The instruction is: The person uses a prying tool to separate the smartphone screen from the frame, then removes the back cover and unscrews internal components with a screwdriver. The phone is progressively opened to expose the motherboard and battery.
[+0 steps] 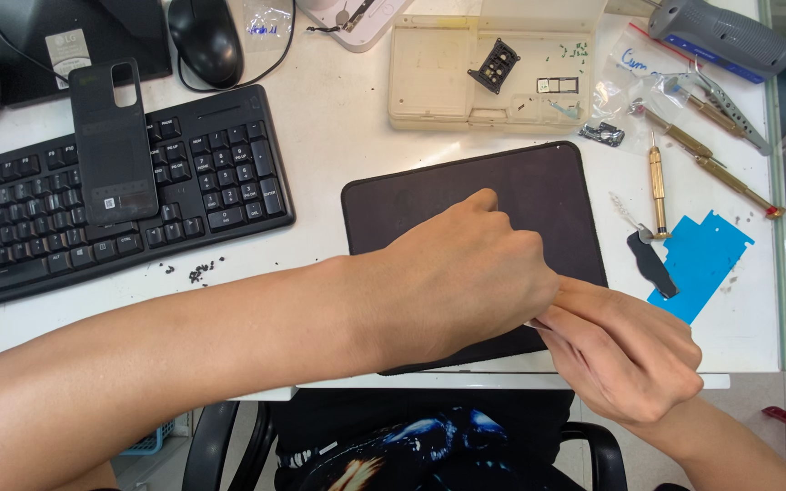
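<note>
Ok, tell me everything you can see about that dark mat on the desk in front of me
The dark mat is a flat, matte, near-black rectangle with rounded corners, lying slightly askew on the white desk. It looks like rubber or soft leatherette. Its near edge reaches the desk's front edge. The left hand rests over its middle and the right hand covers its near right corner. What the fingers pinch is hidden. The cream parts tray sits just behind, apart from it.

Black mat (539,195), black keyboard (220,182), bright blue sheet (707,259), cream plastic tray (438,82), brass-coloured screwdriver (658,186)

Bright even overhead light, soft faint shadows, sharp focus, slight edge distortion
</note>
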